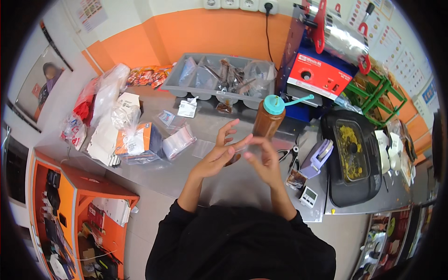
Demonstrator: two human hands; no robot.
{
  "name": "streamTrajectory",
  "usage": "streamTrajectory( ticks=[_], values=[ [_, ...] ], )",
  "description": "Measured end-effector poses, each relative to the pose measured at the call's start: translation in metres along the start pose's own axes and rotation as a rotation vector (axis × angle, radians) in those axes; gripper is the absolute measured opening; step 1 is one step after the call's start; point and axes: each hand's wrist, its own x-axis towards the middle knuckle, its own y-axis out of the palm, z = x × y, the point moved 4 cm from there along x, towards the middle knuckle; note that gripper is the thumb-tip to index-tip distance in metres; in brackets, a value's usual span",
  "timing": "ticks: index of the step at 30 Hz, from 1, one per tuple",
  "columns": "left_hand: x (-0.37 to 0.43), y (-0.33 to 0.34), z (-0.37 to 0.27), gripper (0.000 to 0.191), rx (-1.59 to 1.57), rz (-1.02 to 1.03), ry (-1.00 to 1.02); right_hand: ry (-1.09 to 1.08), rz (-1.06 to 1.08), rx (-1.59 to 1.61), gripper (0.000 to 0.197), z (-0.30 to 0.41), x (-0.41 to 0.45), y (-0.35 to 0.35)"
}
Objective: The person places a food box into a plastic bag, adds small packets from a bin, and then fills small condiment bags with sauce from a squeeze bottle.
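My left hand (213, 157) is over the steel table with its fingers spread, one fingertip close to my right hand (264, 161). The fingers of my right hand are curled and blurred. Something faint and clear may lie between the hands; whether either one grips it cannot be told. Just below them a small patch of brown sauce (232, 160) shows, partly hidden by my left hand. Behind my right hand stands a squeeze bottle of brown sauce (267, 122) with a turquoise lid. Left of my hands lie a stack of clear plastic bags (179, 141) and an orange and blue box (140, 143).
A grey compartment tray (218, 92) stands at the back, near a red and blue sealing machine (320, 75). To the right are scissors (295, 157), a purple tape dispenser (316, 159), a digital timer (308, 196) and a black electric pan (350, 157). A person (49, 80) appears at far left.
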Motion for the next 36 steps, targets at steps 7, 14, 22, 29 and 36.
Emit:
streamTrajectory(
  ticks=[7,14,22,29,36],
  values=[
    [-0.011,0.008,0.001,0.027,-0.206,-0.232,-0.148,0.086,-0.087,0.101,0.007,0.009,-0.011,-0.012],
    [-0.017,0.014,-0.001,0.01,-0.253,-0.471,-0.126,0.058,-0.121,0.115,0.007,0.007,-0.018,-0.016],
    [-0.017,0.027,0.0,0.009,-0.256,-0.438,-0.174,0.185,-0.14,0.232,0.007,-0.007,-0.03,-0.015],
    [-0.018,0.029,0.003,0.009,-0.208,-0.367,-0.175,0.197,-0.145,0.121,0.007,-0.003,-0.03,-0.011],
    [-0.02,0.042,0.013,0.008,-0.436,-0.369,-0.293,0.162,-0.142,-0.043,0.008,-0.01,-0.038,-0.005]
  ],
)
